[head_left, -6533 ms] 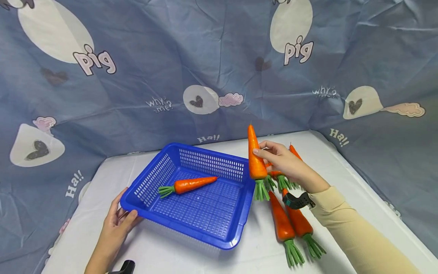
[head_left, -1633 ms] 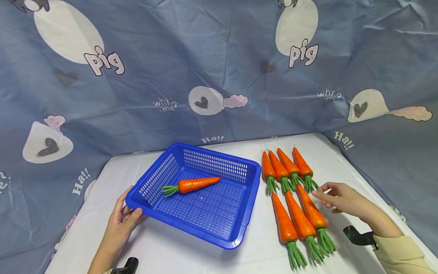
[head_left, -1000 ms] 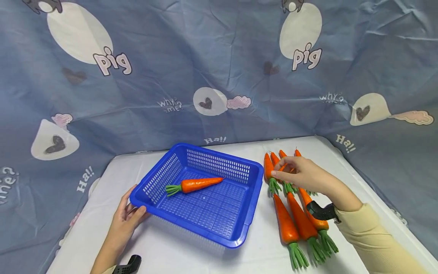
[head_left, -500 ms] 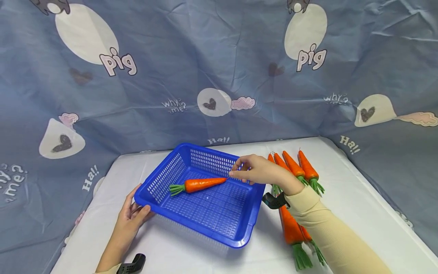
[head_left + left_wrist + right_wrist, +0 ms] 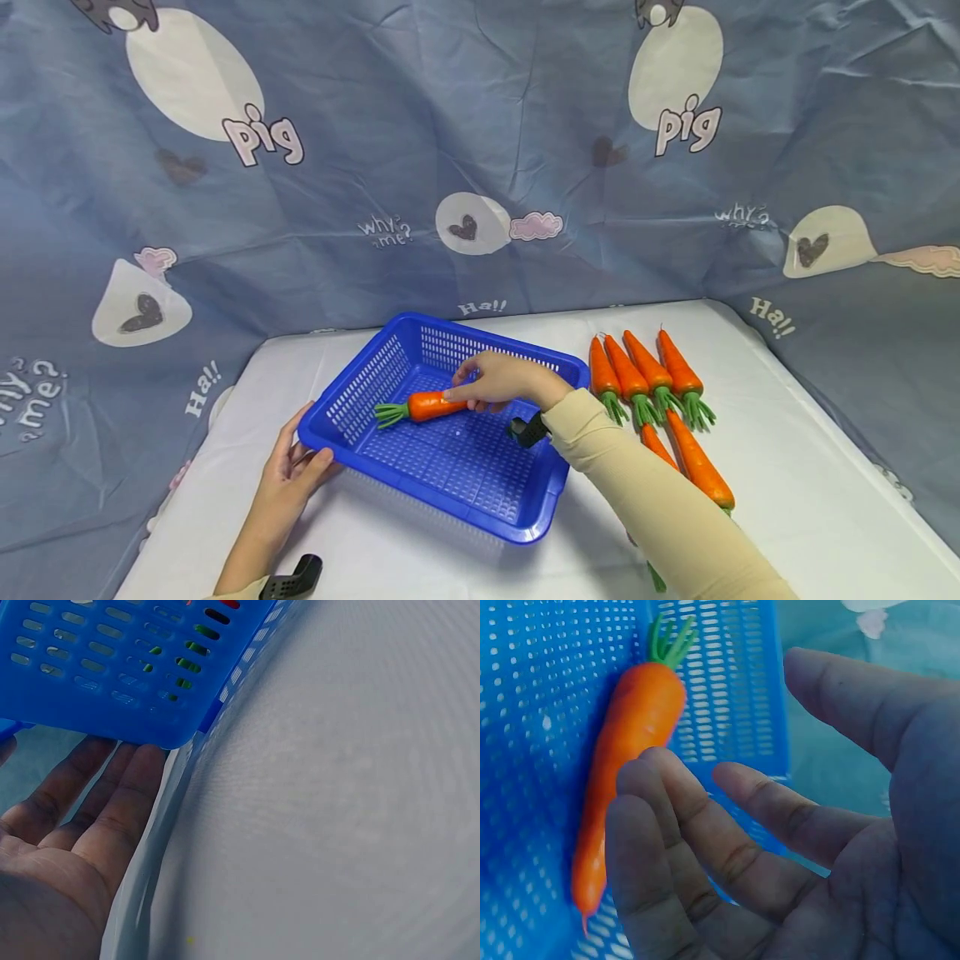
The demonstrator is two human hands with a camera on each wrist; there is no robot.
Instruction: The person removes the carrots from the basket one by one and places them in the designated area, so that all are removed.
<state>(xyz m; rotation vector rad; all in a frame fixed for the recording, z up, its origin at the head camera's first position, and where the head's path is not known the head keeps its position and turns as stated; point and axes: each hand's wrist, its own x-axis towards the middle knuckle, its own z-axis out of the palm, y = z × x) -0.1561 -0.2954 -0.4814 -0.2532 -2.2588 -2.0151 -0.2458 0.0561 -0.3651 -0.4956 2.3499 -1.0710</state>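
Observation:
A blue slotted basket [image 5: 480,500] sits on the white table. One orange carrot [image 5: 425,406] with a green top lies inside it. My right hand [image 5: 480,387] reaches into the basket. Its fingers are loosely spread over the carrot's thin end, and the thumb stands apart. In the right wrist view the hand [image 5: 742,847] hovers just above the carrot [image 5: 634,727] without closing on it. My left hand [image 5: 292,467] holds the basket's near left corner, thumb on the rim. In the left wrist view the fingers [image 5: 112,802] lie straight under the basket [image 5: 112,675].
Several more carrots lie on the table right of the basket: a far row [image 5: 645,379] and others nearer [image 5: 697,467], partly hidden by my right sleeve [image 5: 660,517]. A blue printed cloth [image 5: 480,167] walls the back and sides. The white table [image 5: 787,467] stretches right.
My right hand has moved left from the carrots on the table, over the basket's rim and down onto the carrot inside. The left hand and the basket stay put.

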